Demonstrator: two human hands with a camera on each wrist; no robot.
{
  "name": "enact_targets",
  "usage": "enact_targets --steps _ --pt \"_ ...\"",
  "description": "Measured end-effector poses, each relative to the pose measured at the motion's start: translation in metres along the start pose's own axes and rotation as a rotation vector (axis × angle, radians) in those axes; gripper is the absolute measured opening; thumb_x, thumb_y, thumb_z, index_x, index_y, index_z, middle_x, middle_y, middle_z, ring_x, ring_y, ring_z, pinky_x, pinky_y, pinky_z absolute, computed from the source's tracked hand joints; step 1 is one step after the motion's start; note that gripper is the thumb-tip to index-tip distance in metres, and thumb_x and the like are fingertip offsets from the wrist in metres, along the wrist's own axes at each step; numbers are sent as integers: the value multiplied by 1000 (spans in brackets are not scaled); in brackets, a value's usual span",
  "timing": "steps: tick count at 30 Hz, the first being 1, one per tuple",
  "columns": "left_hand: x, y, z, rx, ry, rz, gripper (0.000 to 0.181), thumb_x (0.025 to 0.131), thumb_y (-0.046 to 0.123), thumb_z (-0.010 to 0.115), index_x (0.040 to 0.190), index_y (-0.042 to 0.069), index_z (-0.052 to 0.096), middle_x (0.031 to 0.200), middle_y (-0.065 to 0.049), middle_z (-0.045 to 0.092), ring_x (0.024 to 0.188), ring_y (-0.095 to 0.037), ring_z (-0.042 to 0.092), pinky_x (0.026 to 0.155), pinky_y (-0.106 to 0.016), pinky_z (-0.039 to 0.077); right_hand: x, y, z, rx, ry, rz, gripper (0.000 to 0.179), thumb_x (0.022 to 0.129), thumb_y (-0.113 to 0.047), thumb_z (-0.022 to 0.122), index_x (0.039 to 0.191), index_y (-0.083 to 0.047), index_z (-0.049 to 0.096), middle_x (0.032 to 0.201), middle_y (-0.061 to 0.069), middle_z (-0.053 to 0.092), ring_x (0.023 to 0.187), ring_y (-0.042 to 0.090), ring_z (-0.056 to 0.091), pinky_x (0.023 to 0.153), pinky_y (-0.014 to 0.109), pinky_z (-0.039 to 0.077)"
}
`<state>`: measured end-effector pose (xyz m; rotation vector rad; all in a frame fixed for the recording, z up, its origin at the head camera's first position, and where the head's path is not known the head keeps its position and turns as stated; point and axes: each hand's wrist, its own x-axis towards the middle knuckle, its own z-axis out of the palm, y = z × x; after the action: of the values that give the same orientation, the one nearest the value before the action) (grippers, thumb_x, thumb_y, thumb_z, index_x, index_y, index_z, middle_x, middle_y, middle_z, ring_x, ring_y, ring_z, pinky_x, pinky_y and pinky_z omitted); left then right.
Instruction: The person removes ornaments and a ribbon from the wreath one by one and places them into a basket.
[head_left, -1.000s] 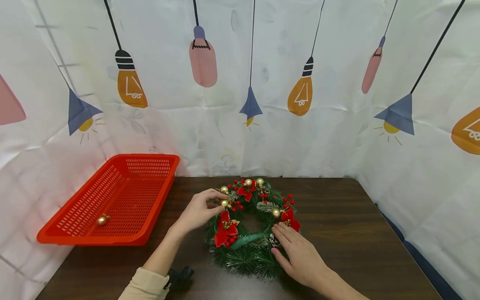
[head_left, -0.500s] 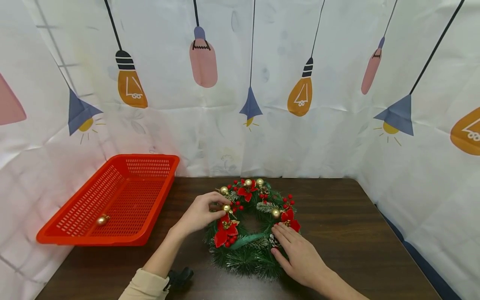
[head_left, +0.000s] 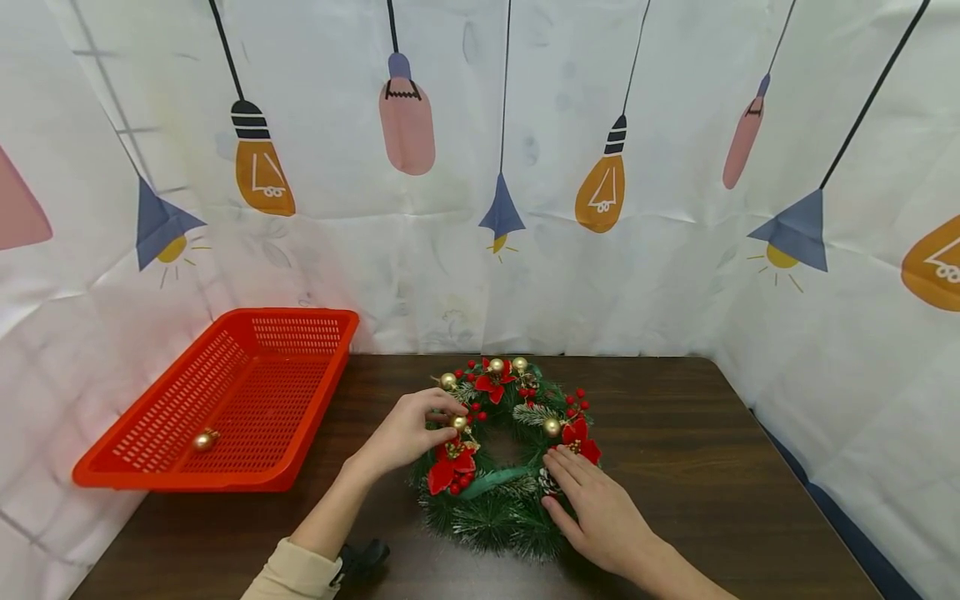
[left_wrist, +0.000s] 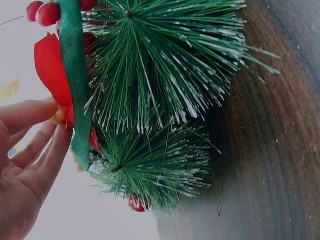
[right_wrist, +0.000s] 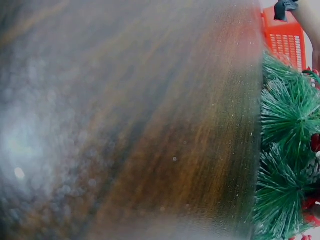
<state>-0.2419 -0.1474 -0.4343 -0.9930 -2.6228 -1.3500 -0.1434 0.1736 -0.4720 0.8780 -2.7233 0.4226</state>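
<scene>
A green wreath [head_left: 487, 521] with red poinsettias [head_left: 447, 473], red berries and frosted needles lies flat on the table. At its left side my left hand [head_left: 408, 429] pinches a small gold ball ornament [head_left: 458, 423] between thumb and fingers, just above a poinsettia. In the left wrist view the gold ball [left_wrist: 59, 116] shows partly between the fingertips, beside a red petal [left_wrist: 52, 70] and a green ribbon [left_wrist: 75, 75]. My right hand [head_left: 600, 512] rests on the wreath's lower right, fingers extended over a pinecone [head_left: 548, 481]. Other gold balls [head_left: 552, 427] sit around the ring.
An orange-red plastic basket [head_left: 330, 400] stands to the left, with one gold ball [head_left: 204, 440] lying inside. The dark wooden table [head_left: 697, 467] reaches back to a white curtain [head_left: 660, 283] printed with lamps. A black wrist strap [head_left: 363, 558] shows by the left sleeve.
My left hand has shifted slightly right and toward me, and the gold ball in its fingers has moved with it, closer to the poinsettia. The right hand stays in place.
</scene>
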Motion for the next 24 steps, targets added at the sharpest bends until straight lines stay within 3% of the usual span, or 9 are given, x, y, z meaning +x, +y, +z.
enact_targets --steps 15,24 --pt "3 9 4 -50 49 -6 27 90 1 79 116 6 76 112 0 68 99 -22 68 88 -39 58 0 0 1 2 -1 3 56 107 -39 56 147 -1 55 150 13 53 143 29 44 112 48 39" --pt "3 13 -1 -135 76 -25 26 91 0 78 116 6 76 108 -1 67 99 -25 66 85 -32 58 0 2 3 -16 31 -18 54 106 -38 59 145 0 57 148 14 55 141 30 46 110 49 42"
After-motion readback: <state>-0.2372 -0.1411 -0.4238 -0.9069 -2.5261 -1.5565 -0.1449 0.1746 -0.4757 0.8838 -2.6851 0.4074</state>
